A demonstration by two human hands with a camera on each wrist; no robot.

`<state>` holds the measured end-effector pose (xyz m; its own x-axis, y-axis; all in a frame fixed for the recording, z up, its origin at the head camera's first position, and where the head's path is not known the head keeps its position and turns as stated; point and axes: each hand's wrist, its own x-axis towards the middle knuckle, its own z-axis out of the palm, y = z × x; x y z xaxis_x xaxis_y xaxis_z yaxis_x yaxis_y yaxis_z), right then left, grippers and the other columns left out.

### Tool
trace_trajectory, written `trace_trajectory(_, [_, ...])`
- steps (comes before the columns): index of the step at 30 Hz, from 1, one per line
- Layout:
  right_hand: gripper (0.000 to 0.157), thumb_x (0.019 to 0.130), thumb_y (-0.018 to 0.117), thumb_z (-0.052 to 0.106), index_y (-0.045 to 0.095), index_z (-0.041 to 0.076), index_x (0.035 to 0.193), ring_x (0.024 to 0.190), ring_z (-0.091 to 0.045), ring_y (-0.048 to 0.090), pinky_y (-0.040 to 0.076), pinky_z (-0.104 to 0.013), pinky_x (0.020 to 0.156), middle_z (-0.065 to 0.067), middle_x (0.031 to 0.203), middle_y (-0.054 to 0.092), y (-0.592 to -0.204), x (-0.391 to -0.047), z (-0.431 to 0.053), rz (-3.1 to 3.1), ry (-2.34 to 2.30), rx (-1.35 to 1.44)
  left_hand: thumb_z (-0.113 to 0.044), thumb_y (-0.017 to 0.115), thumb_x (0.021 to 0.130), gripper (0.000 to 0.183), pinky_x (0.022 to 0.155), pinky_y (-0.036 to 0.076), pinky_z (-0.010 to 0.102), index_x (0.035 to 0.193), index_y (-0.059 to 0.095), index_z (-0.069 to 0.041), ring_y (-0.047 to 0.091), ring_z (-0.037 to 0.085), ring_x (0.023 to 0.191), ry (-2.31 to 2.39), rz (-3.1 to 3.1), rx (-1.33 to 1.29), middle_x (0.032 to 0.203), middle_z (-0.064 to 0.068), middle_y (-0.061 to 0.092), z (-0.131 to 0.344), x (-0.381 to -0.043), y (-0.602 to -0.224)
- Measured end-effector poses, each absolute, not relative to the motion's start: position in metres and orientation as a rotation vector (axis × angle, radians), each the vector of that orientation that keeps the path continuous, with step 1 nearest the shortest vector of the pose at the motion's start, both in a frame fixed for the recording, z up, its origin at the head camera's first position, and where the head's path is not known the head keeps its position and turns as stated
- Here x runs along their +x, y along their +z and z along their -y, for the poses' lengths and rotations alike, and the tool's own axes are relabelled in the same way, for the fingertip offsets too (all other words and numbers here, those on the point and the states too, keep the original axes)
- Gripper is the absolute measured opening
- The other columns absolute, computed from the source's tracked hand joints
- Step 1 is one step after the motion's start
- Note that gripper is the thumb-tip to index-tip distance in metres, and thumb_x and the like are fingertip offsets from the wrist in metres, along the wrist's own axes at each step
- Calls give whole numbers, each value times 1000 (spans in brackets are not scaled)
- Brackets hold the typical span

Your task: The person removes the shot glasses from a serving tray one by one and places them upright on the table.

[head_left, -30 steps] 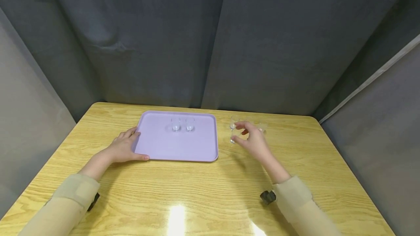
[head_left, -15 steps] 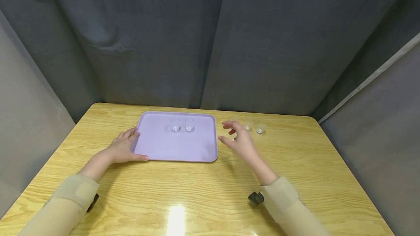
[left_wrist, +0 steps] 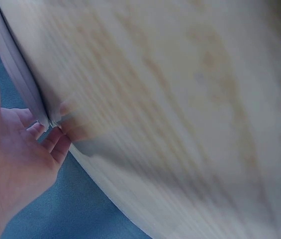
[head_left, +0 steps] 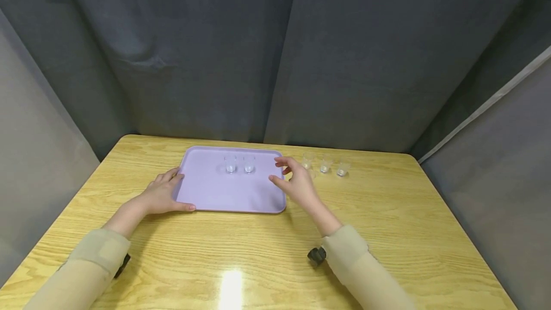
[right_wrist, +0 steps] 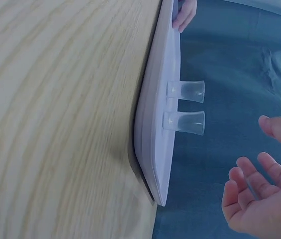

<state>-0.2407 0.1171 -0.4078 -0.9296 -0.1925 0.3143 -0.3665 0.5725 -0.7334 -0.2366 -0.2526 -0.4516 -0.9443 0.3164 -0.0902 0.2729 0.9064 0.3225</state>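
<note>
A lavender tray [head_left: 232, 194] lies on the wooden table, with two small clear shot glasses [head_left: 230, 167] upright near its back middle. Across the tray's left front corner rests my left hand [head_left: 161, 197], its thumb along the front edge and its fingers at the left rim. My right hand [head_left: 297, 183] hovers over the tray's right edge, thumb and fingers apart. In the right wrist view the right hand [right_wrist: 267, 194] shows nothing in the gap, and the two shot glasses [right_wrist: 184, 122] on the tray are apart from it.
Behind and right of my right hand, several clear shot glasses [head_left: 325, 165] stand in a row on the table [head_left: 387, 219]. Dark curtains [head_left: 206, 61] hang right behind the table's back edge. Grey panels [head_left: 508, 157] flank both sides.
My right hand has moved left, from beside the glasses on the table to over the tray's right edge, uncovering the row of glasses. My left hand and the tray have stayed put.
</note>
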Motion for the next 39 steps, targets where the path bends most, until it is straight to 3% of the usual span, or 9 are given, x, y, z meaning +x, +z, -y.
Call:
trace_trajectory(25, [51,81,76,20,56,9,127,88,-24,57,46,-30,74,-13,117,64,-431,-288,-77,2702,1361,329,-77,64,65,121,101,22,70,143,29,8,19,51,133,458,-2927,453,152,27,15,251,-238,-453])
trace_trajectory(39, [54,79,76,20,55,8,127,100,-31,61,49,-38,85,-14,115,64,-448,-310,-57,2785,1332,380,-77,63,65,121,101,21,69,144,28,8,19,52,133,455,-2928,450,152,27,14,255,-237,-452])
